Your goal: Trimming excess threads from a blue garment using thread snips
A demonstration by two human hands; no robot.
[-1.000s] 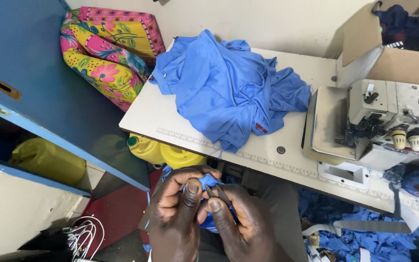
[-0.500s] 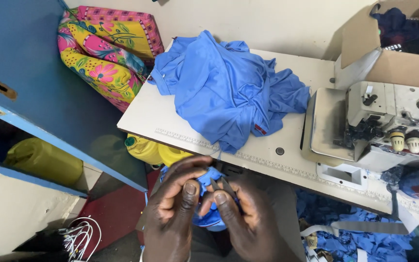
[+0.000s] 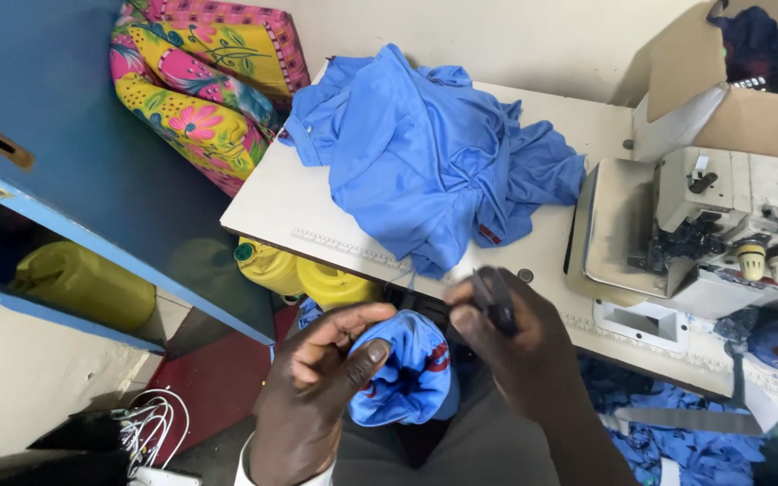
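My left hand (image 3: 317, 387) grips a bunched piece of blue fabric (image 3: 407, 373) with a red mark, held over my lap below the table edge. My right hand (image 3: 520, 351) is closed around a small dark tool (image 3: 495, 297), raised just right of the fabric near the table's front edge. A thin thread seems to run from the fabric up toward the pile. A heap of blue garments (image 3: 434, 166) lies on the white sewing table (image 3: 272, 211), apart from both hands.
An overlock sewing machine (image 3: 704, 225) stands at the table's right, with a cardboard box (image 3: 740, 90) behind it. A flowered fabric bundle (image 3: 200, 81) leans at the back left beside a blue door (image 3: 74, 135). Yellow containers (image 3: 308, 274) sit under the table. Blue scraps (image 3: 668, 432) lie at lower right.
My hands have come apart: the right hand rose toward the table edge with the dark tool, and the left stayed low holding the blue fabric. The view shifted slightly.
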